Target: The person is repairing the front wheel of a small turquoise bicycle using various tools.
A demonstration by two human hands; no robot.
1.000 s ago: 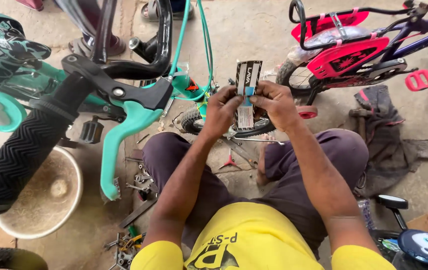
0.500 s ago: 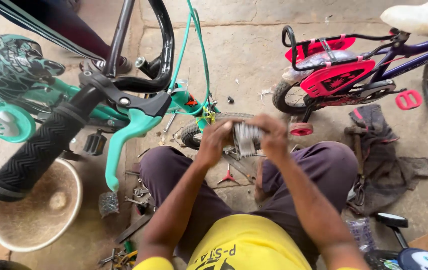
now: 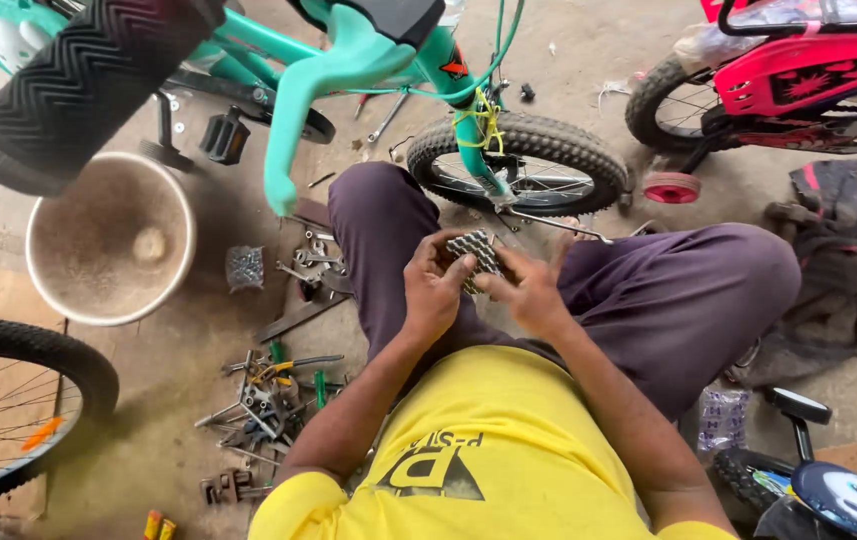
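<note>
A round bowl (image 3: 110, 238), scattered tools (image 3: 268, 395) and a pink bicycle (image 3: 798, 75) lie around.

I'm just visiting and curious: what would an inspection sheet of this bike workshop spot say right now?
Surface: dusty concrete floor.
Job's things: small chequered packet, held over the lap.
Clutter: loose tools, bag of bolts, round basin, dark rag.
Hands: left hand and right hand both grip the packet.
Cables: teal brake cable on the teal bicycle.
Surroundings: pink bicycle, spoked wheel.

Hands (image 3: 483, 285) w/ packet (image 3: 475, 255) lowered to lap.
</note>
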